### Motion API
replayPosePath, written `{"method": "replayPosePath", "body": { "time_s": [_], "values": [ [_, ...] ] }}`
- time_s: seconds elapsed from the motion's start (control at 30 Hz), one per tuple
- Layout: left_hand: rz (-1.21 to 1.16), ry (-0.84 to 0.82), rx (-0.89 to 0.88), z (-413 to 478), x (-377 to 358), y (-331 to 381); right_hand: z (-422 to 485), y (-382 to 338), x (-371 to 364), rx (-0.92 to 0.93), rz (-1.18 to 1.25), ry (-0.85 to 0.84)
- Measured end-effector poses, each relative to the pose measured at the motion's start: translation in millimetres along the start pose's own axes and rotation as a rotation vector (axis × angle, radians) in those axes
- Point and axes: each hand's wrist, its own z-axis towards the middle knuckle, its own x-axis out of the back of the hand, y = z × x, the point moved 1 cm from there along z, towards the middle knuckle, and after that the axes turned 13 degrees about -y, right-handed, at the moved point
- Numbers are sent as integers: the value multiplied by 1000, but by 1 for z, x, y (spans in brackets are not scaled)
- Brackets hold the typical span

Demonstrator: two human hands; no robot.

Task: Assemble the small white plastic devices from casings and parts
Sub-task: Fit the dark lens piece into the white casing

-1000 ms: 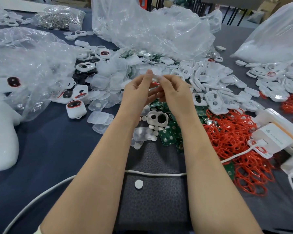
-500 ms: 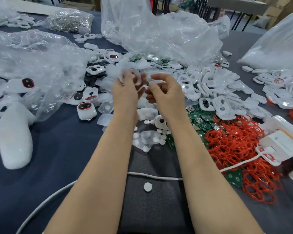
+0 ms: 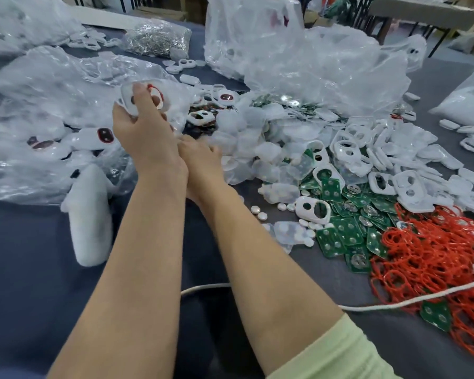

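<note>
Above the crumpled clear plastic bag [image 3: 52, 119] at the left of the table [image 3: 25, 269], the left hand [image 3: 145, 129] is held high with the forearm stretched forward. A small white device [image 3: 133, 101] with a red ring is gripped in its curled fingers. Just below and to the right, the right hand [image 3: 200, 160] is held low, knuckles up, at the edge of the heap of translucent covers [image 3: 257, 138]. Whether its fingers are closed on anything cannot be told.
</note>
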Motion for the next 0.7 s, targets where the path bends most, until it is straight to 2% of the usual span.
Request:
{"method": "replayPosePath", "body": {
  "time_s": [0.23,0.33,0.47,0.57,0.7],
  "values": [
    [-187,-140,106,-11,-9,-2,-7,6,-1,40,184,155],
    [-184,-218,151,-20,-18,-4,-16,15,5,-8,291,243],
    [-82,-365,175,-31,-28,-10,-27,43,28,-184,610,393],
    [2,-488,240,-42,-37,-21,-48,81,48,-237,835,443],
    [185,-619,340,-64,-59,-45,-81,126,61,-298,1267,504]
  ]
}}
